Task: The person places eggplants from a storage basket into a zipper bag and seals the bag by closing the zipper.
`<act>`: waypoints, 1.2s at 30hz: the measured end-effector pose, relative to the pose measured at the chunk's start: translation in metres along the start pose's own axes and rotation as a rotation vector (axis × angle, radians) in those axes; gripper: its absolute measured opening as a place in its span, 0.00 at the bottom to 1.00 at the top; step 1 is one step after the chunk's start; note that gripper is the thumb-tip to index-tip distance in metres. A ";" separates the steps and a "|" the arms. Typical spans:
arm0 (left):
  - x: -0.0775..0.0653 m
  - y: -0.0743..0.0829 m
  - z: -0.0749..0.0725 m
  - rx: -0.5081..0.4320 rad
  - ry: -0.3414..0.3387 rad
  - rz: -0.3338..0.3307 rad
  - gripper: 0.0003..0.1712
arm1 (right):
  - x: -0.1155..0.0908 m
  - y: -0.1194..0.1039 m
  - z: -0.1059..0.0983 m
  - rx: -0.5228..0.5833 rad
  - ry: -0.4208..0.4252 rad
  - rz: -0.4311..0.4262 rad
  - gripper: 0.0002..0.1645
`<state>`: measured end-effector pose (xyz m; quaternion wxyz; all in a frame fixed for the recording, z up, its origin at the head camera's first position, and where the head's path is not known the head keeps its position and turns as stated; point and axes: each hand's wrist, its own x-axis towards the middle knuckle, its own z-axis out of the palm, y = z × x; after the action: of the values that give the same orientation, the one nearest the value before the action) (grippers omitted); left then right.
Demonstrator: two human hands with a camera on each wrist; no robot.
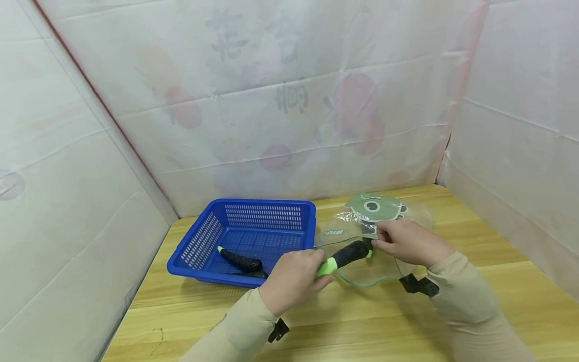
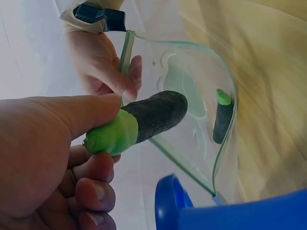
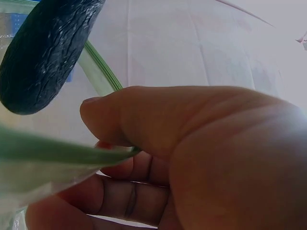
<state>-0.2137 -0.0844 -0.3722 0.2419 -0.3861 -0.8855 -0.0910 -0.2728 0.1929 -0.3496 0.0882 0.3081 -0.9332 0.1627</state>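
Note:
My left hand point(image 1: 294, 279) pinches a dark eggplant point(image 1: 348, 254) by its bright green stem end, thumb against fingers. The eggplant's black end points right, over the mouth of a clear zip bag point(image 1: 333, 240) with a green cartoon print. With thumb and fingers, my right hand point(image 1: 413, 241) pinches the bag's green-edged rim, and the mouth gapes. Inside the bag lies another eggplant point(image 2: 222, 120), seen best in the left wrist view. The held eggplant point(image 3: 50, 55) hangs close to the right thumb in the right wrist view, apart from it.
A blue plastic basket point(image 1: 262, 202) stands left of the bag, close beside it. In it lie an eggplant point(image 1: 240, 261) and part of another point(image 1: 259, 274), partly hidden by the basket's rim. Fabric walls point(image 1: 271, 125) enclose the wooden table point(image 1: 353, 327) at the back and sides.

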 end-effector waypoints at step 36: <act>0.030 0.040 0.051 0.045 -0.015 -0.314 0.18 | 0.000 0.001 0.001 0.026 0.013 -0.004 0.19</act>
<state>-0.2203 -0.0206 -0.4022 0.2265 -0.2384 -0.9385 -0.1051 -0.2740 0.1936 -0.3504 0.0905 0.3098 -0.9299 0.1764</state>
